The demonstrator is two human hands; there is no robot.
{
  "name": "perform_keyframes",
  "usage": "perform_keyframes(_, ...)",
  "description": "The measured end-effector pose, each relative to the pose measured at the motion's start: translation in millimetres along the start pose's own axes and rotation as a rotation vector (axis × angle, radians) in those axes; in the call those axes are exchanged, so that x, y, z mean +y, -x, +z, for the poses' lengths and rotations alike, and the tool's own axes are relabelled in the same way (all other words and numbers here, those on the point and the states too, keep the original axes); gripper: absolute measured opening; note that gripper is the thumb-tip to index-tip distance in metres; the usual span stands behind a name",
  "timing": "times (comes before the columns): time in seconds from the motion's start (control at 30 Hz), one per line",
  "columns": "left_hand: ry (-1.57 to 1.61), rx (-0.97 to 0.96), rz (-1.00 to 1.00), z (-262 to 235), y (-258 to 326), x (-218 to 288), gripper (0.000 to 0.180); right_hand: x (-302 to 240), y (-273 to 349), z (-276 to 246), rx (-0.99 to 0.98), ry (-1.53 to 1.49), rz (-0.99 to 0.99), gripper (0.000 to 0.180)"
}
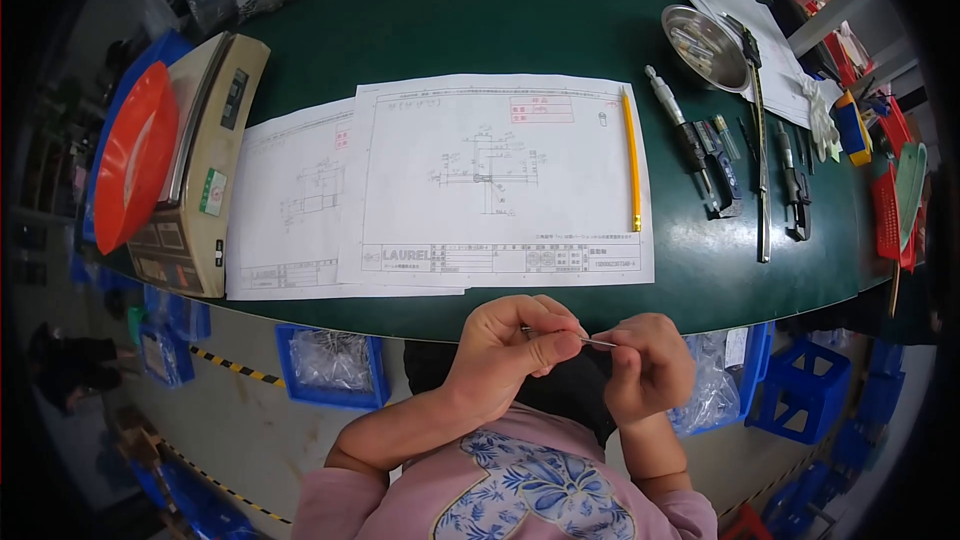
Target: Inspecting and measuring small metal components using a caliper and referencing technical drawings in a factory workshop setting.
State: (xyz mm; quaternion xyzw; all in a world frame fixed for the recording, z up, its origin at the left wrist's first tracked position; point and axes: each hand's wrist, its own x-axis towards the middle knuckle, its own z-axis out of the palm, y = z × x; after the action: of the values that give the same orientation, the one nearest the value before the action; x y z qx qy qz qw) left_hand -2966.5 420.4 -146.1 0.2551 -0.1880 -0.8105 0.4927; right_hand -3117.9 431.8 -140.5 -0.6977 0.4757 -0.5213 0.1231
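My left hand (512, 345) and my right hand (650, 365) meet just below the near edge of the green table (500, 10), over my lap. Between their fingertips they pinch a thin metal pin (592, 341), which lies nearly level; most of it is hidden by the fingers. Both hands are closed around it. Directly above the hands, two white technical drawings (500, 180) lie flat on the table. A yellow pencil (631, 160) rests along the right edge of the upper sheet.
A beige weighing scale (200, 160) with a red tray (135, 155) stands at the left. At the right lie a metal bowl (705, 45), a caliper (760, 150) and several hand tools (700, 155). Blue bins (330, 365) with bagged parts sit on the floor below.
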Motion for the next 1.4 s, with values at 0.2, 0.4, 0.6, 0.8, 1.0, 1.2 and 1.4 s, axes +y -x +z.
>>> perform_keyframes(0.2, -0.281, 0.018, -0.052, 10, 1, 10, 0.010, 6, 0, -2, 0.017, -0.074, 0.142, 0.009)
perform_keyframes(0.4, -0.437, -0.023, -0.002, 8, 2, 11, 0.014, 5, -13, -2, -0.078, -0.026, -0.021, 0.010)
perform_keyframes(0.6, -0.456, -0.058, 0.003, 9, 2, 9, 0.011, 11, -9, 1, -0.123, -0.095, 0.029, 0.011)
perform_keyframes(0.8, -0.477, -0.085, -0.059, 6, 0, 5, 0.009, 10, -10, -2, -0.149, -0.121, 0.002, 0.014)
perform_keyframes(1.0, -0.362, -0.116, -0.128, 6, 2, 4, 0.013, 7, -9, -9, -0.104, -0.127, -0.045, 0.012)
perform_keyframes(1.2, -0.366, -0.066, -0.096, 9, 3, 8, 0.015, 5, -1, -16, 0.137, -0.251, 0.075, 0.007)
perform_keyframes(1.4, 0.085, 0.000, -0.120, 0, -3, 5, 0.021, 5, -8, -3, -0.125, -0.166, 0.009, 0.012)
